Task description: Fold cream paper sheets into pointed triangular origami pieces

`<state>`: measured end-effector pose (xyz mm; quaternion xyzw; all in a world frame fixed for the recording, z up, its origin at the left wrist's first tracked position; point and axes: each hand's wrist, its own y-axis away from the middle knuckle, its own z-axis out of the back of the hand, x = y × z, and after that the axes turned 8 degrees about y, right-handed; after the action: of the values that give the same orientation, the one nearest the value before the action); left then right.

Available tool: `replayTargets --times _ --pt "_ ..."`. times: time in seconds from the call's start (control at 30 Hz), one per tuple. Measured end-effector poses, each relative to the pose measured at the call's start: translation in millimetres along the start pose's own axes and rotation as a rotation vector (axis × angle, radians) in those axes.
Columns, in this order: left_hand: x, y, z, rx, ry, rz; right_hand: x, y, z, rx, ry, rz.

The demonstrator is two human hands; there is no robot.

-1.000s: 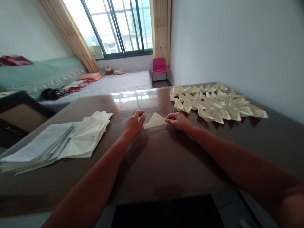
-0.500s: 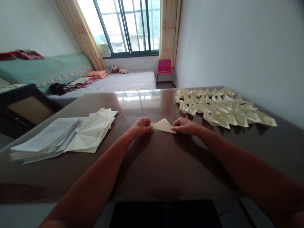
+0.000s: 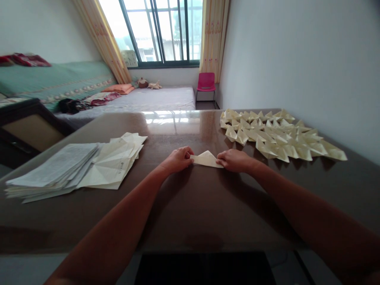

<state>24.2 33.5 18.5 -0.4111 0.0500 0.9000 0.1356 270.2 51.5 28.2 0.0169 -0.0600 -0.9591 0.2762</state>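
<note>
A small cream paper boat [image 3: 207,159] with a pointed peak in its middle is held just over the brown table [image 3: 190,213]. My left hand [image 3: 179,159] pinches its left tip between thumb and fingers. On the opposite side, my right hand [image 3: 234,160] is closed on the right tip. Both tips are partly hidden by my fingers. Several similar folded paper boats [image 3: 276,136] stand in close rows at the table's far right.
To the left lies a stack of printed sheets [image 3: 53,164], with creased cream papers [image 3: 114,162] beside it. Past the table are a bed [image 3: 166,98], a pink chair [image 3: 206,82] and a window. A white wall [image 3: 297,59] borders the right side.
My left hand, apart from the paper and with fingers spread a second ago, has closed on its left end. The paper's long edge now slopes down to the right. The view has shifted slightly.
</note>
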Motion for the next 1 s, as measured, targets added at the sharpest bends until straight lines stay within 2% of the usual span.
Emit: replayTargets --times 0.07,0.13,0.27,0.33,0.43,0.53,0.73,1.0 --pt "-3 1 -0.3 -0.005 -0.03 -0.004 6 5 3 -0.088 0.125 -0.088" --pt "-5 2 -1.1 -0.014 -0.053 -0.007 14 8 5 -0.199 0.159 -0.104" --pt "-6 2 -2.5 -0.028 -0.066 -0.011 28 -2 -8 -0.355 -0.069 0.152" --pt "-3 1 -1.7 -0.025 -0.051 -0.012 33 -11 -19 -0.376 -0.204 0.193" --pt "5 -1 1.4 0.015 0.032 0.006 35 -21 -33 -0.393 -0.343 0.143" --pt "12 -4 4.2 0.047 0.123 0.048 33 -22 -38 -0.424 -0.435 0.14" --pt "12 -4 1.9 0.009 0.143 0.078 32 -16 -35 -0.445 -0.386 0.23" --pt "1 -2 0.9 -0.072 0.052 -0.013 35 -18 -37 -0.441 -0.359 0.189"
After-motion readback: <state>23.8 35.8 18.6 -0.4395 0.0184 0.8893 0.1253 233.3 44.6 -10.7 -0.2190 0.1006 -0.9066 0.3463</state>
